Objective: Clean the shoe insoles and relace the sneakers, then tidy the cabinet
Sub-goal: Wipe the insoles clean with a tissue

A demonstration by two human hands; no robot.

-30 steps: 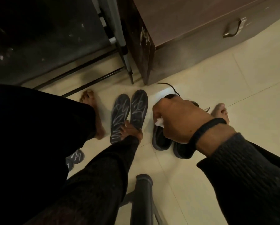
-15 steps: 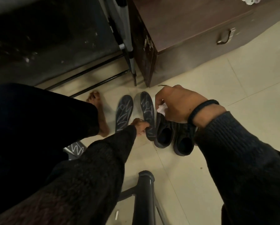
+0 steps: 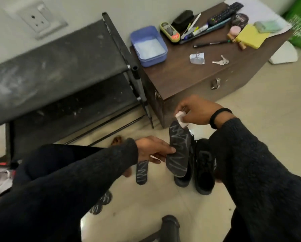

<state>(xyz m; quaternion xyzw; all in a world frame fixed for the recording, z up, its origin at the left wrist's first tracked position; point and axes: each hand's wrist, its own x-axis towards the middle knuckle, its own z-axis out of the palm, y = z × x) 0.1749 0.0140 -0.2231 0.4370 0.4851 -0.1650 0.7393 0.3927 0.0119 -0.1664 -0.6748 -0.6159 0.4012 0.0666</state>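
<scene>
My left hand (image 3: 152,150) grips a dark insole (image 3: 178,152) with grey zigzag lines by its edge and holds it up above the floor. My right hand (image 3: 197,110) pinches a small white wipe (image 3: 181,119) that touches the top end of that insole. A second insole (image 3: 142,172) lies flat on the tiles below my left hand. Two black sneakers (image 3: 204,168) stand side by side on the floor behind the raised insole. Another patterned insole (image 3: 100,203) peeks out under my left sleeve.
A brown cabinet (image 3: 195,79) stands ahead, its top holding a blue tub (image 3: 149,46), pens, a remote, keys and small items. A black shoe rack (image 3: 67,70) stands to the left. A black post (image 3: 169,227) rises at the bottom.
My left hand has lifted one insole off the floor. My right hand has brought the white wipe onto its top end. The camera has tilted up, so the cabinet top shows.
</scene>
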